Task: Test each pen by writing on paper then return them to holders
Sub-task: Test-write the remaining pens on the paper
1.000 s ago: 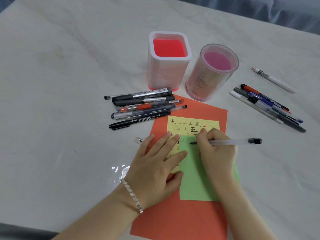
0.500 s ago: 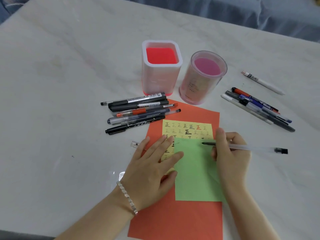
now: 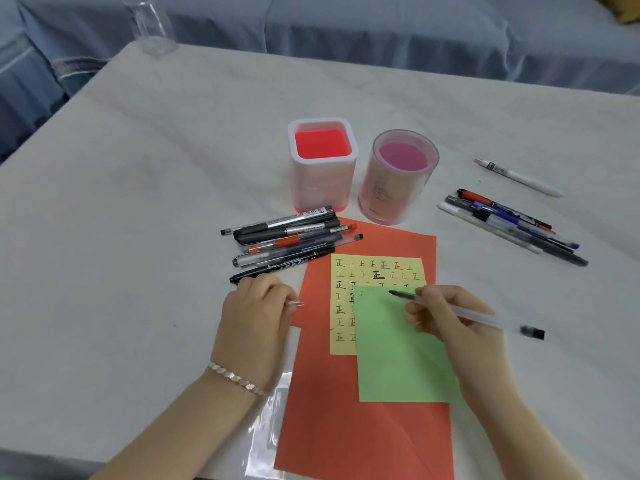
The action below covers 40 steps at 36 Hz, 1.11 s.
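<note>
Risk: right hand (image 3: pixel 446 329) grips uncapped pen (image 3: pixel 485 318), left hand (image 3: pixel 256 317) pinches cap (image 3: pixel 295 303); tip may smear green paper (image 3: pixel 398 362) w/ sloppy recapping.

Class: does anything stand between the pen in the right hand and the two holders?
Nothing upright: only flat paper lies between the pen and the square holder or round holder. Left hand holds a cap.

Square holder (image 3: pixel 322 188) left of round holder (image 3: pixel 398 192), paper (image 3: pixel 346 427) before them, left pens (image 3: pixel 291 240), right pens (image 3: pixel 512 226)
</note>
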### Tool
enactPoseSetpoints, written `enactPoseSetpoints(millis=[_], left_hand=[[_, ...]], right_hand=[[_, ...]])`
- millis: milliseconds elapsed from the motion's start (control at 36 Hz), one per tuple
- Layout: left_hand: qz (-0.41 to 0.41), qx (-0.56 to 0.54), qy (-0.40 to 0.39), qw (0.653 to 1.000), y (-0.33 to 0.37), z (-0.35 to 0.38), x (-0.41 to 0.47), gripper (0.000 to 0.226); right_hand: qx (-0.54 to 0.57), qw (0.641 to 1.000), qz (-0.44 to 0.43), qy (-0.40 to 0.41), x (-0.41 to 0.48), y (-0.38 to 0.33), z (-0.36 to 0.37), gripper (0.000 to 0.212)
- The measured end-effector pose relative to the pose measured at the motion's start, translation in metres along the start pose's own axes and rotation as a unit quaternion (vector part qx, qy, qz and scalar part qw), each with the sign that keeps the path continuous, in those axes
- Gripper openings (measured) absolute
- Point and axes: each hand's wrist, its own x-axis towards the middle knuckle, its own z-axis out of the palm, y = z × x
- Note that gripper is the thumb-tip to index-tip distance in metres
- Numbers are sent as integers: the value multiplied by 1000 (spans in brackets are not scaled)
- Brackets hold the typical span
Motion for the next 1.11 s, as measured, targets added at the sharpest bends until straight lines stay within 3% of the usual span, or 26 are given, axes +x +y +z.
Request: enactPoseSetpoints(millis=[83,139,222,306,444,611,1111], left_hand=[[-85,-92,-27,992,13,-10,-1,16],[-154,-207,-26,966,25,-17,-2,21],[-205,-347,-33,915,40,-27,0,23],[-193,-407,-49,891,51,-37,0,23],[-176,-428,-68,884,59,-42,-5,25],[-158,-431,-77,885,62,-45,-6,21],[-127,-432,-89,889,71,-48,-7,25]], right_hand=[[62,997,33,-12,-8,-7,4,41],[87,995,42,-29,-13,-13,6,51],[112,992,38,-33,-18,-22,8,49],[109,993,8,-35,-19,-28,9,49],[63,996,-37,-43,-22,-35,4,55],[63,997,-20,-32,-24,-37,1,33],[48,998,-3,-28,-26,-36,1,40]])
